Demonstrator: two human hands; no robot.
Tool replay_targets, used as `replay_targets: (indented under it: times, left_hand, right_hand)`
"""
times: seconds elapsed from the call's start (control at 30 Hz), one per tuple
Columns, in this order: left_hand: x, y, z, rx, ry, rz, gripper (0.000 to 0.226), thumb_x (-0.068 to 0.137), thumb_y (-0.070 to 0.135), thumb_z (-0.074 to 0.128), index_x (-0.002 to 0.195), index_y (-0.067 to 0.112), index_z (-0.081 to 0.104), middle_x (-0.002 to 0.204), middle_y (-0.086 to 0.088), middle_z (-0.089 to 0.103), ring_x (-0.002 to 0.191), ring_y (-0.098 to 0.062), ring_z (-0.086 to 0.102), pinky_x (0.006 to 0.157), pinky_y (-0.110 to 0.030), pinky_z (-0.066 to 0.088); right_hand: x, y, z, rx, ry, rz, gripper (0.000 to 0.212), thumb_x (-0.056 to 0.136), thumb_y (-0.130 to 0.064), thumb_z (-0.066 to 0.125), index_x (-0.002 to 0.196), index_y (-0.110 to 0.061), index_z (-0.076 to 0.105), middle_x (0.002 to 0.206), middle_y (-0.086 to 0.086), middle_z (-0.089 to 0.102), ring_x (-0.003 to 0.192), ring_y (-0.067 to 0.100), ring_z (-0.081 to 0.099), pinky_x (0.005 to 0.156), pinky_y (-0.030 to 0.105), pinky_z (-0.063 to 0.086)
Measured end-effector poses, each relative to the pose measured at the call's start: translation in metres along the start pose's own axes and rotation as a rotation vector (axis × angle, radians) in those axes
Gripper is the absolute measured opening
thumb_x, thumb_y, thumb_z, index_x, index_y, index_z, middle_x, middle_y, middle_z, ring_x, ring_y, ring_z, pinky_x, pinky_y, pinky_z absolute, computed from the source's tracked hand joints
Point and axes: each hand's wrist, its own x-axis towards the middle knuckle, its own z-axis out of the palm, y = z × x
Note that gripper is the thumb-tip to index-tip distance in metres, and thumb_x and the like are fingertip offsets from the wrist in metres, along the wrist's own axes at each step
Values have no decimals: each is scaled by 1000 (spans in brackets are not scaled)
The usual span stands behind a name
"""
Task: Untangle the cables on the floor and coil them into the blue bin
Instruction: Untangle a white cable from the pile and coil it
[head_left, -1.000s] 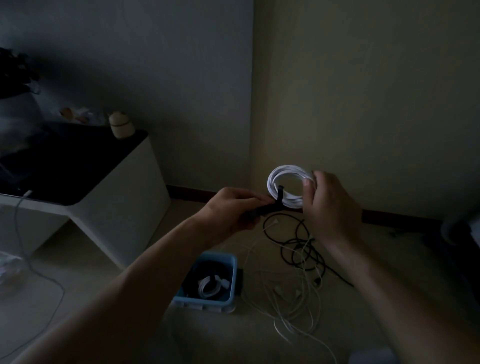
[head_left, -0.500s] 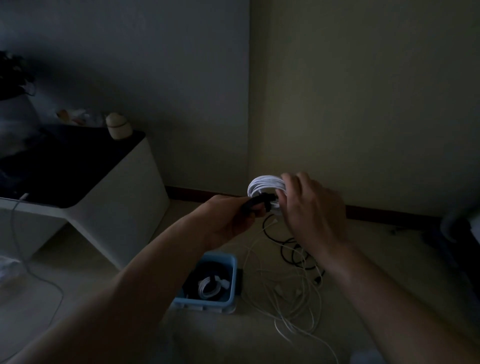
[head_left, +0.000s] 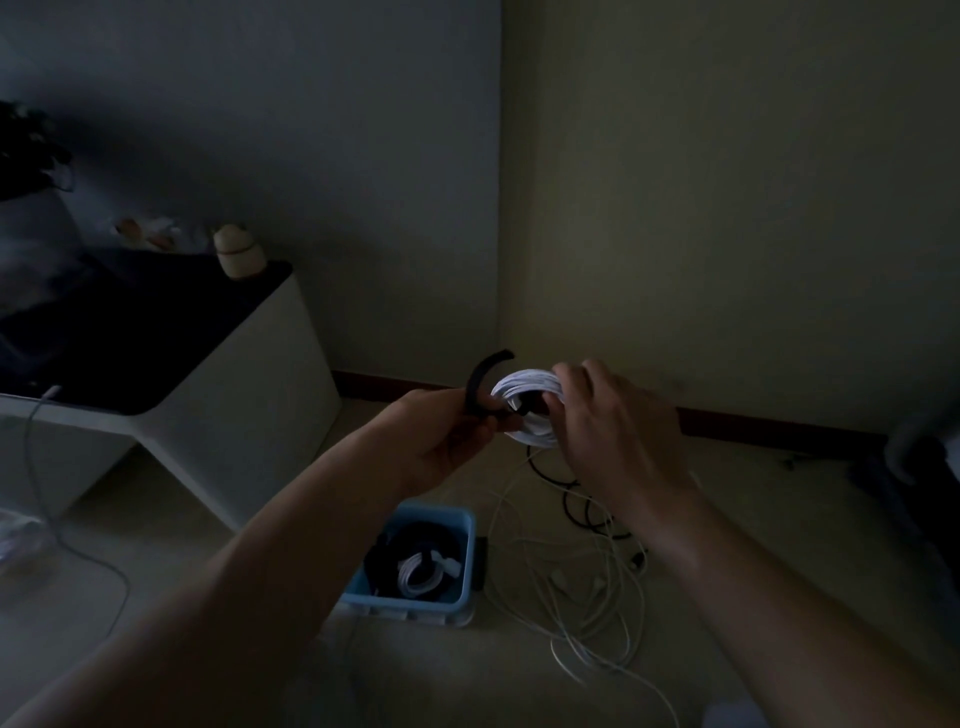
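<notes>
A coiled white cable (head_left: 527, 387) is held up in front of the wall corner. My right hand (head_left: 613, 431) grips the coil from the right, fingers curled over its rim. My left hand (head_left: 447, 441) pinches a black strap (head_left: 480, 384) whose free end curves upward beside the coil. Below on the floor stands the blue bin (head_left: 465, 566), holding a coiled black cable and a small coiled white cable (head_left: 421, 571). To the right of the bin lies a tangle of white cables (head_left: 597, 597) and a black cable (head_left: 576, 499).
A white low table (head_left: 218, 415) with a dark top stands at left, a small pale object (head_left: 236, 252) on it. A thin white cord (head_left: 62, 540) trails from it across the floor. Dark objects (head_left: 919, 467) sit at the right edge.
Both hands and the white coil moved left and slightly down. The black strap came loose from across the coil; its free end now curls upward from my left hand.
</notes>
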Motion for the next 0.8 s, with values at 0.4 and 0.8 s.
replay_targets:
  times: [0.4,0.8]
  left_hand:
    - [-12,2,-3,171,-96,64,24,90,-9,54,109,-7,69,108,-23,72,77,-17,70,70,-23,59]
    - [-4,-11,2,744,176,630,9,87,10,74,92,15,69,74,0,75,61,-18,72,54,-26,55]
  right_hand:
    - [-2,-2,1,49,-9,41,31,106,-37,37,103,-16,60,84,2,59,56,19,56,46,26,33]
    - [-3,-3,0,220,-45,82,20,102,-33,49,101,-16,59,84,0,61,56,20,57,44,23,24]
